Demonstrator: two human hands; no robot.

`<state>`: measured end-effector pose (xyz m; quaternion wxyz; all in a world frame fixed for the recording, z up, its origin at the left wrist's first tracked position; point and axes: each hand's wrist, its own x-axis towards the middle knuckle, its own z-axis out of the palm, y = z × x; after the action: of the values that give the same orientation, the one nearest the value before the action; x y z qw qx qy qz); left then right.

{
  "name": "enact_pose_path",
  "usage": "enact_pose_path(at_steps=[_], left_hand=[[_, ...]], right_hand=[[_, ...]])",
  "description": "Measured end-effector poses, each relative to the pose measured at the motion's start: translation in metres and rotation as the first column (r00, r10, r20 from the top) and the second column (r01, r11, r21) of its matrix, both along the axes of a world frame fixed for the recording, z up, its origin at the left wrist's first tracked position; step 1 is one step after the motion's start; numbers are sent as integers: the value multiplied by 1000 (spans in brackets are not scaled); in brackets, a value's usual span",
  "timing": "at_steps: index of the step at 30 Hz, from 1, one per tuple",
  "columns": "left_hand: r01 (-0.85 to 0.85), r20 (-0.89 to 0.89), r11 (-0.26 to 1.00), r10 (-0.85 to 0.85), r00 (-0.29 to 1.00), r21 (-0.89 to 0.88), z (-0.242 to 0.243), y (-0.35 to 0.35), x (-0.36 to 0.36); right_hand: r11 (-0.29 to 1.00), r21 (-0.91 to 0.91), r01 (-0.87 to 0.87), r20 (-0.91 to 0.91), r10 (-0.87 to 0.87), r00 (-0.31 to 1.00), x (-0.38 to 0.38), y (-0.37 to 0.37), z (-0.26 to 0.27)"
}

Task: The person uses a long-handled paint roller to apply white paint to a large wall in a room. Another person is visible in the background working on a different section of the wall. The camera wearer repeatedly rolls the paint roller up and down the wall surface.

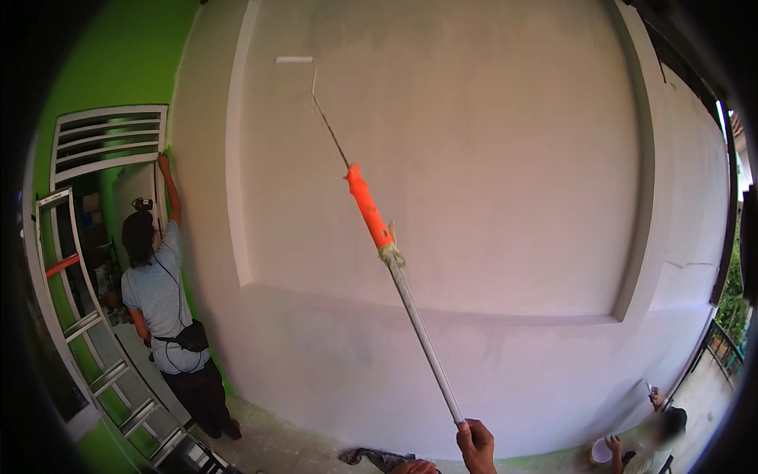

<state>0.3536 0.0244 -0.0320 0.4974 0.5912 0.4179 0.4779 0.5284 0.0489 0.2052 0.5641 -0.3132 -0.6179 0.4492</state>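
Observation:
My right hand (475, 443) grips a metal extension pole (423, 335) near the bottom of the picture. An orange roller handle (368, 204) is tied to the pole's upper end, and its thin wire frame runs up to a white paint roller (294, 60) at the upper left of the recessed wall panel (444, 178). Whether the roller touches the wall I cannot tell. At the bottom edge only part of my left hand (416, 467) shows, low and left of the right one; what it holds is hidden.
An aluminium ladder (109, 376) leans at the left, beside a person (163, 296) reaching up to a doorway's frame. Another person (657, 438) is low at the right with a brush and a white bucket (601, 451). Dark cloth (376, 457) lies at the wall's foot.

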Motion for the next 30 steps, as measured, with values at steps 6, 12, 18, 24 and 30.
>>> enact_pose_path(at_steps=[6, 12, 18, 24, 30], left_hand=[[-42, 129, 983, 19, 992, 179, 48, 9, -25], [-239, 308, 962, 189, 932, 133, 144, -9, -99], [-466, 358, 862, 380, 853, 196, 264, -27, -171], [-688, 373, 667, 584, 721, 286, 302, -12, -254], [-734, 311, 565, 669, 675, 377, 397, -6, -348]], right_hand=[[993, 44, -107, -55, 109, 992, -109, 28, 77], [968, 220, -121, -112, 148, 983, -236, 41, 164], [952, 305, -39, -106, 75, 992, -346, 58, 246], [924, 383, -10, -134, 66, 989, -449, 69, 340], [861, 507, -33, -52, 69, 996, -490, 54, 393]])
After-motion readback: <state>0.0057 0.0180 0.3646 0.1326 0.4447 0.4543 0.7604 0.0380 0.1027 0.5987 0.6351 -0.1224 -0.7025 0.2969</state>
